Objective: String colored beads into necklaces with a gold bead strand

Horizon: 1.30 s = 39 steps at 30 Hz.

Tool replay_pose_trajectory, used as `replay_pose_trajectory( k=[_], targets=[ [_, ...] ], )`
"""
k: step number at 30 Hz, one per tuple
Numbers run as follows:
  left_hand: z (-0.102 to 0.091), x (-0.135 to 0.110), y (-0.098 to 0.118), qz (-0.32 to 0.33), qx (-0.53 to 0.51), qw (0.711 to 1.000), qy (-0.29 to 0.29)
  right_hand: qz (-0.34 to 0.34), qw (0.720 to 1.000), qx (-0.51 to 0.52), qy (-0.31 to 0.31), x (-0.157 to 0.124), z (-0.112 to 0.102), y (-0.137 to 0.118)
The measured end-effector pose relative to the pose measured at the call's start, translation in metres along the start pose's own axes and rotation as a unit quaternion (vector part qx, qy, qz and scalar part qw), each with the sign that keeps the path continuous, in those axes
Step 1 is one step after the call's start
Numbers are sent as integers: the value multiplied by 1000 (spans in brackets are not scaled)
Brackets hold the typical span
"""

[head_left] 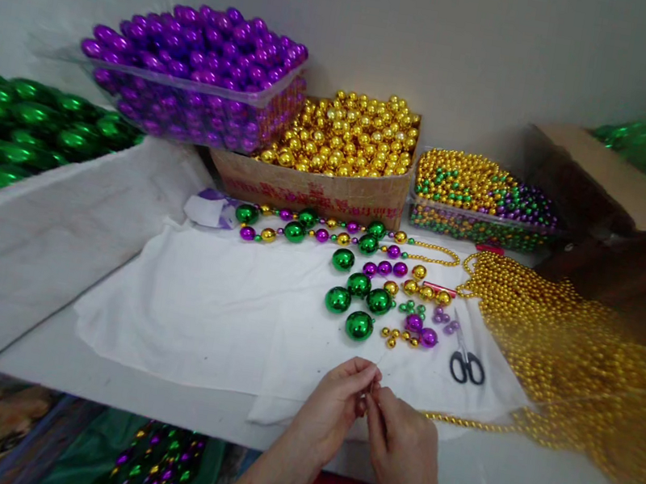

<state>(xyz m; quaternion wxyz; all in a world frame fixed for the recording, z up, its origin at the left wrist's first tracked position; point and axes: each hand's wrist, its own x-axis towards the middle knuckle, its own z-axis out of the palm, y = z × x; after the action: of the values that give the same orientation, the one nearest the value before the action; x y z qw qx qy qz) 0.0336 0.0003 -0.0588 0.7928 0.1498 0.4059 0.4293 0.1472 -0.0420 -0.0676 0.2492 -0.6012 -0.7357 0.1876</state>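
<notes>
1. In the head view, the left hand and right hand meet at the lower centre of the frame, thumbs and fingertips pinched together on a small piece. Most of it is covered by the fingers; a gold glint shows, but its exact form and its long axis cannot be told. A faint thin strand seems to rise from the left fingertips.

2. A gold bead chain lies to the right of the hands, its long axis running roughly level across the frame towards the chain heap at the right. The right hand is clearly the nearer one. The chain's left end passes out of sight behind that hand, so whether it is gripped cannot be told.

3. Straight above the fingertips, just beyond them on the white cloth, lie small gold beads, with purple balls to their upper right and large green balls to their upper left.

4. The scissors lie right of centre, handles towards the bottom of the frame, blades upward and slightly left, nearer the right hand.

5. Farther up, a strung garland stretches sideways along the back of the counter, before the gold-ball carton.
</notes>
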Motion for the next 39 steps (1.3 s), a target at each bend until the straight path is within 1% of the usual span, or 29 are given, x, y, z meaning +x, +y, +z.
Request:
replay_pose_trajectory(
  k=[2,4,5,6,7,8,9,10,11,13,15,16,17,18,20,23,24,25,26,27,28,32,34,36,37,39],
  targets=[
    [0,-2,5,1,25,999,-22,-4,999,35,-26,2,-12,3],
    [1,-5,12,15,69,997,-41,-13,997,62,-39,10,-35,14],
    [2,-7,15,28,99,993,-50,-2,998,49,-36,16,-50,24],
    [3,-8,19,38,127,989,-61,25,999,19,-18,23,-65,36],
    [5,-8,22,44,150,985,-76,76,996,-44,7,30,-78,50],
    [8,-9,23,44,165,981,-93,141,980,-138,20,38,-89,64],
    [11,-10,24,38,172,978,-111,175,969,-175,26,46,-95,79],
    [14,-10,24,28,172,977,-125,194,961,-195,24,54,-97,92],
    [18,-10,23,18,168,977,-133,207,954,-214,14,61,-94,103],
    [23,-10,19,2,166,977,-131,222,947,-233,-9,72,-79,117],
    [25,-8,17,3,179,976,-120,234,940,-248,-29,78,-65,121],
    [25,-8,17,6,186,976,-117,239,937,-252,-37,78,-62,120],
    [25,-8,17,10,190,975,-115,240,936,-254,-44,77,-63,118],
    [24,-8,18,11,190,975,-115,240,936,-254,-50,74,-69,117],
    [23,-9,19,14,181,977,-115,235,938,-250,-55,65,-92,112],
    [24,-10,20,10,174,978,-116,221,950,-218,-28,50,-136,105],
    [25,-9,19,4,173,978,-120,214,958,-192,-16,48,-147,103],
    [27,-9,17,-4,171,977,-126,211,963,-169,-9,48,-152,101],
    [30,-9,15,-13,168,977,-133,214,964,-155,-10,51,-153,100],
    [32,-9,13,-22,166,976,-139,229,960,-158,-16,55,-148,100],
    [34,-9,10,-30,164,976,-143,244,954,-172,-20,60,-139,101],
    [38,-13,3,-42,162,976,-139,278,941,-191,-36,76,-84,115],
    [36,-15,2,-40,161,977,-130,285,941,-182,-30,77,-65,123],
    [31,-15,2,-35,153,981,-115,289,944,-160,-16,75,-58,129],
    [28,-15,2,-32,145,983,-104,290,946,-142,-7,74,-60,133],
    [22,-13,2,-29,121,989,-81,293,951,-95,16,72,-69,138]
  ],
)
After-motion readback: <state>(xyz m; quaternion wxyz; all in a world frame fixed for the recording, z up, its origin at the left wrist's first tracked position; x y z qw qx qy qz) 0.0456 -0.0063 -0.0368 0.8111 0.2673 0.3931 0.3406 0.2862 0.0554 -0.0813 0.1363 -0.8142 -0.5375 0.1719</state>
